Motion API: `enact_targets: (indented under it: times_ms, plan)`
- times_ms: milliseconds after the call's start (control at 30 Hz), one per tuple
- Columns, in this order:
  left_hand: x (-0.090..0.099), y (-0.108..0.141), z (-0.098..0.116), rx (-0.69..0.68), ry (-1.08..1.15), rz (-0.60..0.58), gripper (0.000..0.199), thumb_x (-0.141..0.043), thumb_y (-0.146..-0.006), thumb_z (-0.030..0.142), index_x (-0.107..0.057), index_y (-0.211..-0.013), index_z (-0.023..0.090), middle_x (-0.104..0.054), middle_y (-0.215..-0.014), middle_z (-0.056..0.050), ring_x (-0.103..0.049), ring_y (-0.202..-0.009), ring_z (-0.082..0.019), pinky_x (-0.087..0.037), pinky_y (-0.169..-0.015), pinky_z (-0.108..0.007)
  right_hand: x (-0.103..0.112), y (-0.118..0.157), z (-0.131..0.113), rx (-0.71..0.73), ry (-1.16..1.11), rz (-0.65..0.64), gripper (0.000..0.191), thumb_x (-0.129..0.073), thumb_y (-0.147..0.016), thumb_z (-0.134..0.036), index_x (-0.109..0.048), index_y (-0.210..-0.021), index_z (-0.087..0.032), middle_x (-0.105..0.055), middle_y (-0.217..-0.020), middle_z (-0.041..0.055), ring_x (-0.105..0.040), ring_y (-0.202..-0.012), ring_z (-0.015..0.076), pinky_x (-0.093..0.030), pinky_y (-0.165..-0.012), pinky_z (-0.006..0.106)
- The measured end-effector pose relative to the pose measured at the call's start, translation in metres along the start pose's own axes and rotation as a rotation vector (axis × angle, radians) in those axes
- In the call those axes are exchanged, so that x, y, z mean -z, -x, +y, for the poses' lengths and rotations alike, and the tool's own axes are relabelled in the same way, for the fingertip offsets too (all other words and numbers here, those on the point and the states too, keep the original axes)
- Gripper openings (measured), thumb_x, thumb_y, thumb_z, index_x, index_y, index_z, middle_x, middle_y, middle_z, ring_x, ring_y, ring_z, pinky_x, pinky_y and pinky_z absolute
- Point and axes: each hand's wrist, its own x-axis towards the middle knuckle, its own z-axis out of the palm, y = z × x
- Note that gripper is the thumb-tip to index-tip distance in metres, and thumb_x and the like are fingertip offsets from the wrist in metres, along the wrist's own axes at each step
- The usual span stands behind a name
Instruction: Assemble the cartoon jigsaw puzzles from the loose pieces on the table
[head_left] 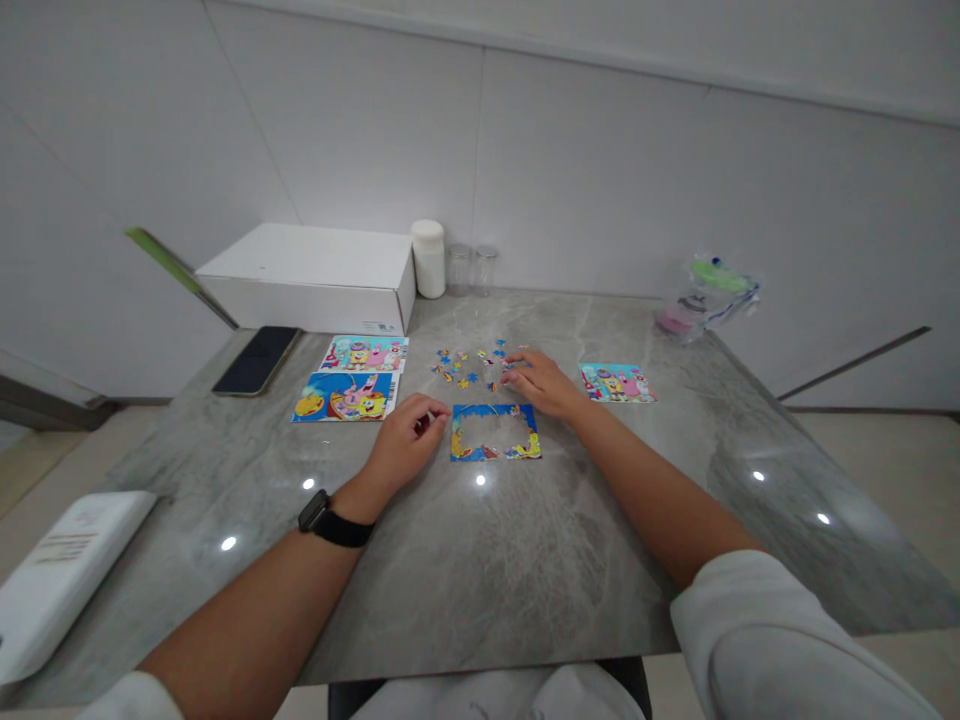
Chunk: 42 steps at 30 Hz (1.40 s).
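A rectangular puzzle border [533, 447] lies on the grey table, its middle showing bare tabletop. Just left of it rests my left hand [407, 440], fingers curled together; whether they hold anything is too small to tell. Behind the border are scattered small puzzle pieces [463, 380]. My right hand [541, 382] reaches over the right side of these pieces, fingers apart and fingertips down near them. Two picture cards, one blue [346, 397] and one light blue [365, 353], lie at the left. A finished-looking cartoon picture [617, 383] lies at the right.
A black phone [257, 360] lies left of the cards. Behind stand a white box [307, 275], a white bottle [429, 260] and two clear jars [472, 270]. A plastic bag [706, 298] sits at the back right, a white device [71, 570] at the left edge.
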Motion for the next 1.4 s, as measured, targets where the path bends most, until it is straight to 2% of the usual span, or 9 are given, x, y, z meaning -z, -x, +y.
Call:
enact_targets:
  times_ms: [167,300,400,533,700,867,1100,1200,1400]
  plan:
    - [0.0,0.001,0.001,-0.028,0.03,-0.001,0.015,-0.057,-0.098,0.026,-0.071,-0.095,0.021,-0.067,-0.092,-0.003,-0.058,-0.075,-0.015,-0.048,-0.071,-0.03,-0.013,0.002,-0.009,0.037,-0.02,-0.016,0.059,-0.029,-0.111,-0.056,-0.08,-0.121,-0.027,-0.061,-0.147,0.0125,-0.054,-0.137,0.0292,-0.039,-0.119,0.053]
    - [0.0,0.001,0.003,-0.029,0.037,-0.006,0.015,-0.057,-0.098,0.024,-0.071,-0.095,0.021,-0.067,-0.092,-0.003,-0.058,-0.076,-0.015,-0.048,-0.072,-0.03,-0.01,0.01,0.0,-0.03,-0.006,0.108,0.06,-0.027,-0.112,-0.055,-0.08,-0.122,-0.029,-0.063,-0.142,0.0115,-0.053,-0.137,0.0282,-0.038,-0.119,0.051]
    - [0.0,0.001,0.003,-0.026,0.036,-0.019,0.015,-0.058,-0.098,0.024,-0.072,-0.095,0.021,-0.067,-0.091,-0.002,-0.058,-0.075,-0.016,-0.048,-0.072,-0.031,-0.008,0.014,0.007,-0.052,0.025,0.1,0.057,-0.03,-0.111,-0.055,-0.082,-0.117,-0.031,-0.065,-0.139,0.01,-0.054,-0.135,0.0281,-0.039,-0.117,0.051]
    - [0.0,0.0,0.004,-0.032,0.035,-0.014,0.015,-0.058,-0.098,0.025,-0.072,-0.095,0.021,-0.066,-0.09,-0.003,-0.058,-0.075,-0.015,-0.047,-0.072,-0.03,-0.009,0.015,0.013,-0.056,0.007,0.121,0.055,-0.034,-0.112,-0.05,-0.084,-0.11,-0.027,-0.069,-0.134,0.0096,-0.059,-0.128,0.027,-0.042,-0.114,0.047]
    - [0.0,0.001,0.003,-0.035,0.037,-0.009,0.014,-0.058,-0.098,0.024,-0.072,-0.096,0.02,-0.066,-0.091,-0.003,-0.058,-0.076,-0.015,-0.047,-0.072,-0.03,-0.01,0.013,0.015,-0.125,0.091,0.165,0.048,-0.037,-0.111,-0.043,-0.081,-0.116,-0.025,-0.071,-0.128,0.0108,-0.061,-0.123,0.0268,-0.042,-0.112,0.046]
    - [-0.001,0.001,0.001,-0.032,0.033,-0.021,0.015,-0.058,-0.098,0.025,-0.072,-0.097,0.021,-0.067,-0.092,-0.003,-0.058,-0.076,-0.015,-0.047,-0.073,-0.031,-0.011,0.013,0.012,-0.155,0.169,0.111,0.042,-0.043,-0.109,-0.04,-0.083,-0.114,-0.026,-0.07,-0.132,0.0111,-0.059,-0.125,0.0288,-0.04,-0.113,0.049]
    - [-0.001,0.0,0.002,-0.027,0.037,-0.023,0.015,-0.058,-0.097,0.025,-0.072,-0.097,0.021,-0.068,-0.093,-0.003,-0.059,-0.077,-0.016,-0.048,-0.073,-0.031,-0.009,0.006,0.014,-0.244,0.17,0.177,0.024,-0.065,-0.098,-0.037,-0.082,-0.109,-0.026,-0.07,-0.129,0.011,-0.062,-0.121,0.0288,-0.045,-0.11,0.048]
    - [-0.002,0.0,0.002,-0.023,0.04,-0.019,0.014,-0.059,-0.097,0.025,-0.072,-0.096,0.021,-0.068,-0.093,-0.003,-0.059,-0.076,-0.016,-0.048,-0.072,-0.031,-0.007,-0.002,0.015,-0.296,0.214,0.111,0.021,-0.069,-0.094,-0.036,-0.083,-0.107,-0.028,-0.069,-0.131,0.0093,-0.062,-0.122,0.0288,-0.046,-0.11,0.047]
    - [-0.002,0.001,0.002,-0.036,0.044,-0.008,0.013,-0.059,-0.097,0.025,-0.072,-0.095,0.021,-0.066,-0.091,-0.003,-0.059,-0.078,-0.016,-0.048,-0.074,-0.031,0.004,-0.022,0.013,-0.349,0.314,-0.128,0.02,-0.072,-0.094,-0.04,-0.083,-0.107,-0.031,-0.068,-0.136,0.0077,-0.062,-0.125,0.0274,-0.046,-0.109,0.042]
